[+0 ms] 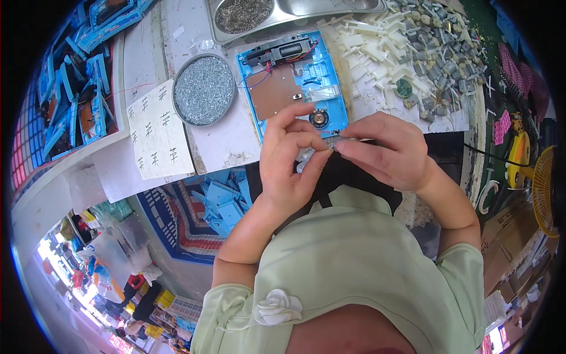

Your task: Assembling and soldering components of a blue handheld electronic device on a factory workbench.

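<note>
Both hands meet at the near edge of a blue plastic housing (336,88) that lies on the table. My left hand (289,156) is closed, thumb and forefinger pinched together. From the other side my right hand (386,147) also pinches. Between the two sets of fingertips sits a small greyish part (331,142), too small to tell its kind. The housing carries a brown board (272,94), a black mechanism (283,52) with thin coloured wires, and a round black part (319,118) with a brassy centre close to my fingers. Clear plastic (303,158) shows behind my left fingers.
Left of the housing stands a round tray of small screws (204,88) beside a handwritten paper sheet (158,133). White plastic parts (377,50) and grey motors (439,65) are heaped at right. A metal tray (295,17) stands behind; crates hold blue pieces (221,200). A yellow fan (543,189) is far right.
</note>
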The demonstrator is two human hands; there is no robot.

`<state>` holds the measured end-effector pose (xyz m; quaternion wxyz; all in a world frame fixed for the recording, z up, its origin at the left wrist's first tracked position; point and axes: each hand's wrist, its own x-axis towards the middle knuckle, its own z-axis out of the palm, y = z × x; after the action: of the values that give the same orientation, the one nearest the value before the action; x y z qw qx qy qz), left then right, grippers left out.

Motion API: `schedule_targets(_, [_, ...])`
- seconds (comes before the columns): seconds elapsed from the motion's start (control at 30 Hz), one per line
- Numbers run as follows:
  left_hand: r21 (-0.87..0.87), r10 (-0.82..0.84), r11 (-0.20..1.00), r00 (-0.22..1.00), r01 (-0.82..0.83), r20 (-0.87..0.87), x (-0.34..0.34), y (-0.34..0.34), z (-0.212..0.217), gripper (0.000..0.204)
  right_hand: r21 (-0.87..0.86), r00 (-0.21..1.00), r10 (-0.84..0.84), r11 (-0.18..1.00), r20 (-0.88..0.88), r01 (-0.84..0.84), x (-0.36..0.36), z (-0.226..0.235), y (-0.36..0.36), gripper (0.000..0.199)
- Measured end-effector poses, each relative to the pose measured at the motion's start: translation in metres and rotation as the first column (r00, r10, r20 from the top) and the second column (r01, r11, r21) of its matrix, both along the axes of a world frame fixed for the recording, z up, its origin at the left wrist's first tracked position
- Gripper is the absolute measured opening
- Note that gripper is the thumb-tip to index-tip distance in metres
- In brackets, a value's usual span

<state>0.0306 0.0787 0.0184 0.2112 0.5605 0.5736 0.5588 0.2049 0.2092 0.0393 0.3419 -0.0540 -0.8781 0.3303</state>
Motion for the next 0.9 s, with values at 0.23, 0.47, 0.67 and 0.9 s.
schedule_targets(0.23, [-0.002, 0.102, 0.995, 0.990, -0.102, 0.101, -0.004, 0.015, 0.009, 0.034, -0.013, 0.995, -0.100, 0.995, 0.015, 0.101, 0.003, -0.006, 0.007, 0.034])
schedule_targets(0.47, [-0.238, 0.050, 0.953, 0.872, -0.188, -0.488, -0.026, 0.050, 0.002, 0.039, -0.117, 0.923, -0.365, 0.918, 0.124, 0.379, -0.018, -0.017, 0.045, 0.031])
schedule_targets(0.67, [-0.069, 0.128, 0.978, 0.822, -0.199, -0.555, -0.041, 0.024, 0.008, 0.032, 0.113, 0.941, -0.297, 0.953, 0.160, 0.281, -0.053, -0.031, 0.062, 0.029])
schedule_targets(0.9, [0.109, 0.313, 0.946, 0.770, -0.306, -0.555, -0.072, 0.048, -0.001, 0.022, 0.115, 0.907, -0.349, 0.937, 0.233, 0.331, -0.059, -0.030, 0.057, 0.024])
